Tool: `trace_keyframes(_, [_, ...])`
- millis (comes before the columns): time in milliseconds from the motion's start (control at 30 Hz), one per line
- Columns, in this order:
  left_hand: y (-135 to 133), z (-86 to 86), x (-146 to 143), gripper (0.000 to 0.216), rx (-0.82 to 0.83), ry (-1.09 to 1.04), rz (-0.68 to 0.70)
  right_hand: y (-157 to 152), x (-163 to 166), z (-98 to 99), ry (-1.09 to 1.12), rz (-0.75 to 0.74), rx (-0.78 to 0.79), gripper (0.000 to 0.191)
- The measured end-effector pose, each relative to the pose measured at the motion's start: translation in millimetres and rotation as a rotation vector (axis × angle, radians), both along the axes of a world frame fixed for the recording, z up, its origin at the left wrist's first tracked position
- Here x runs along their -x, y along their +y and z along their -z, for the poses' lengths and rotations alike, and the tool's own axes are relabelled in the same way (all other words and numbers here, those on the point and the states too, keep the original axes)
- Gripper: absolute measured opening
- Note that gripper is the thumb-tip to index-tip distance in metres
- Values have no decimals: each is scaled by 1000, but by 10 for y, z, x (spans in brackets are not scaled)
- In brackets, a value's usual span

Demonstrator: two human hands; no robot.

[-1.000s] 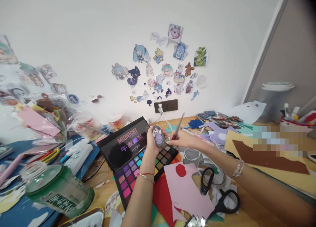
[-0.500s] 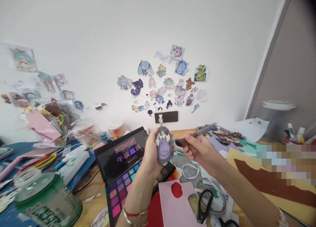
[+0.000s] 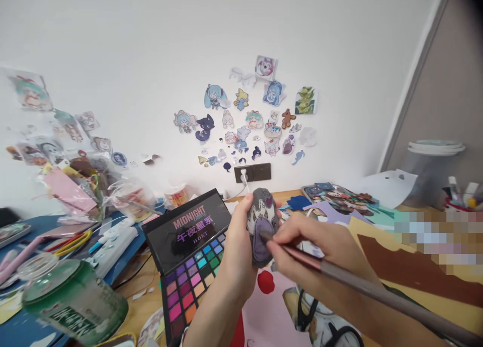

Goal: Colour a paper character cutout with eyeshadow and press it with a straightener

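My left hand is wrapped round a dark grey oval paper cutout, held up above the desk. A pale character's figure and a raised purple oval patch make up its front. In a pinch, my right hand holds a makeup brush with a long brownish handle. The brush tip rests against the purple patch, and its handle slants down to the right. Left of my hands lies an open eyeshadow palette with many coloured pans. Below them is pink paper with a red oval on it.
Black-handled scissors lie at the lower right, beside brown and yellow sheets. A tray of paper cutouts sits behind. A green-labelled jar stands at the left. Several character cutouts hang on the wall around a power socket.
My right hand has turned the brush round and brought its tip onto the purple patch. The cutout in my left hand has shifted slightly right. The view has moved a little.
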State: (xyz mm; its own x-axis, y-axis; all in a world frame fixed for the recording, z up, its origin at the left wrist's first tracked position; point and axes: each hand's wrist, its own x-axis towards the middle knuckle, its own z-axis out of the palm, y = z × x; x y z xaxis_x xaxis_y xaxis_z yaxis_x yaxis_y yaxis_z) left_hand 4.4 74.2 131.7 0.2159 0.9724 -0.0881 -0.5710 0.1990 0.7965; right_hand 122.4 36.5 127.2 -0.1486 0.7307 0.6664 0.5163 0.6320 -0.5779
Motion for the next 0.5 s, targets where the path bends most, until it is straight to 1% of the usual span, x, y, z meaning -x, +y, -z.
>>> trace_keyframes(67, [-20,-3,-9,37,-15,18,6,-16,9,-5,-50,-14,-2,17])
trace_keyframes(167, [-49,-24,-17,33,-23,29,-7,-27,7,-24,13,56,-49,14])
trace_keyframes(300, [-81,-38,-24,23,-34,7,-88,-39,-3,-47,-42,-28,-74,19])
trace_keyframes(367, [-91,-38,-27,19,-39,4,-123,-48,-8,-49,-29,5,-73,17])
trace_keyframes(433, [-96,-35,-27,18,-50,7,-126,-55,-10,-47,0,41,-86,14])
trace_keyframes(500, [-94,-33,-25,19,-72,-1,-121,-57,-7,-43,-18,0,-82,15])
